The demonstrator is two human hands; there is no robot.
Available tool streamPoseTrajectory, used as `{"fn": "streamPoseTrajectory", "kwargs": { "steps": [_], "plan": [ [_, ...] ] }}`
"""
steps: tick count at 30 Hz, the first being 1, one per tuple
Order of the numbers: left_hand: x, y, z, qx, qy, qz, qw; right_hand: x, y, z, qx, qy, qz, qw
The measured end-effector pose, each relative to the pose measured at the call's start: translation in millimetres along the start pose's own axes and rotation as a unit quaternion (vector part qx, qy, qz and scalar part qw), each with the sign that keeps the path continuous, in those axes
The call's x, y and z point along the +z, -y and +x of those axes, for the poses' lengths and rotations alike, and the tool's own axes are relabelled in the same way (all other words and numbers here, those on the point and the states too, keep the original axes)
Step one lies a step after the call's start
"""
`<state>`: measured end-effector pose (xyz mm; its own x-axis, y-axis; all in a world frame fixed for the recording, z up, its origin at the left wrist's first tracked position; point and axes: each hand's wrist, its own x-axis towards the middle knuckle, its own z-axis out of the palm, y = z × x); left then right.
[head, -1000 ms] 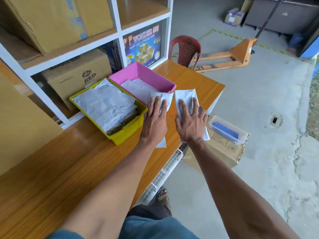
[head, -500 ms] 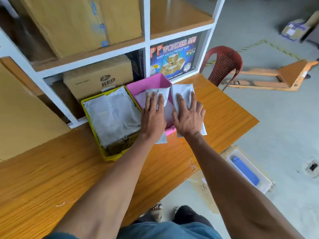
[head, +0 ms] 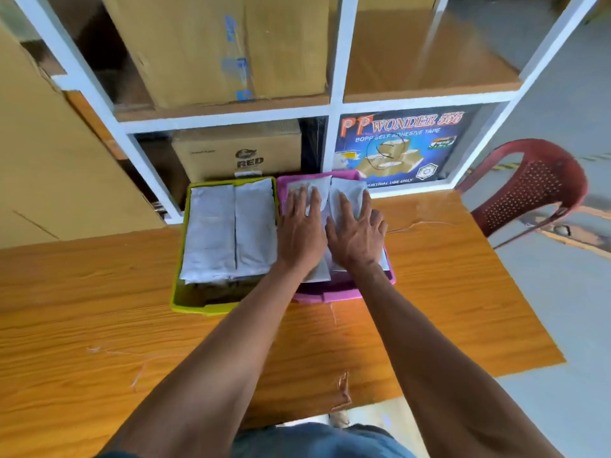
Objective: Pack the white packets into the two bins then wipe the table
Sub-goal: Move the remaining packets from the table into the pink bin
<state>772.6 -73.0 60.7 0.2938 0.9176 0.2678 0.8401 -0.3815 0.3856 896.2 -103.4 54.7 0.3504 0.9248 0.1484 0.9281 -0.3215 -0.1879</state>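
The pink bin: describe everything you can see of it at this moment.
The pink bin is a shallow rectangular tray that looks like plastic, sitting flat on the wooden table, side against the yellow-green bin, far end by the shelf. White packets lie inside, side by side. The left hand and right hand press flat on them, hiding most of the interior; the near rim and right edge show.

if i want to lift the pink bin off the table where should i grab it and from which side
Probably by the two short end rims of the pink bin, one hand on the near lip and one on the far lip by the shelf. The yellow bin sits tight against its left long side, leaving no finger room there, while the near rim overhangs and is bare. Come from above and in front.
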Motion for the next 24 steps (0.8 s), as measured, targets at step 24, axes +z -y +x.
{"fn": "streamPoseTrajectory", "kwargs": {
  "steps": [24],
  "plan": [
    [77.9, 15.1, 34.1, -0.082, 0.123, 0.084, 0.986, 78.3, -19.3, 44.2, -0.099, 0.155, 0.023, 0.983]
  ]
}}
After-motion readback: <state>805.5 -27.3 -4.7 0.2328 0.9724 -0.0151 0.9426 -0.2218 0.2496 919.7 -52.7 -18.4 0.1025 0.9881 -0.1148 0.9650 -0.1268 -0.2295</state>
